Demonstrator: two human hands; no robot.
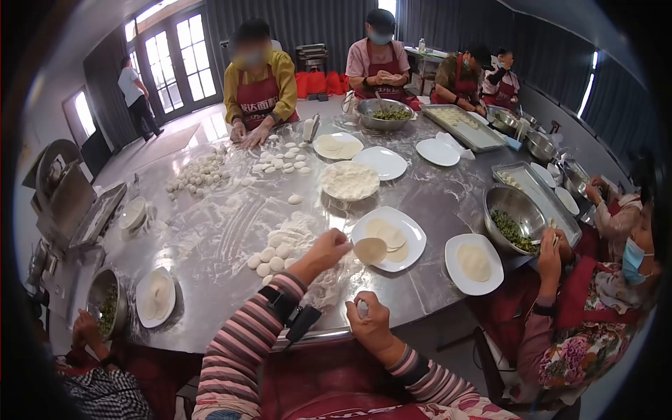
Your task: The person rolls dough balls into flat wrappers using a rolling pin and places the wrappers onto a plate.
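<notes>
My left hand (325, 256) reaches over the table, fingers pinched at the edge of a thin round dumpling wrapper (369, 250). That wrapper hangs tilted over the near-left part of a white plate (415, 231), where several flat wrappers (395, 234) lie overlapping. Close to the front edge, my right hand (371, 320) is closed around a short rolling pin (362, 308); only its pale end shows above the fist. Small flattened dough pieces (273, 260) lie in loose flour left of my left hand.
Behind the plate stands a flour-filled dish (348, 181). Dough balls (199, 175) cover the far left. To the right are a wrapper plate (474, 264) and a steel bowl of green filling (514, 220). Co-workers sit around the steel table (210, 280), one pressing dough opposite.
</notes>
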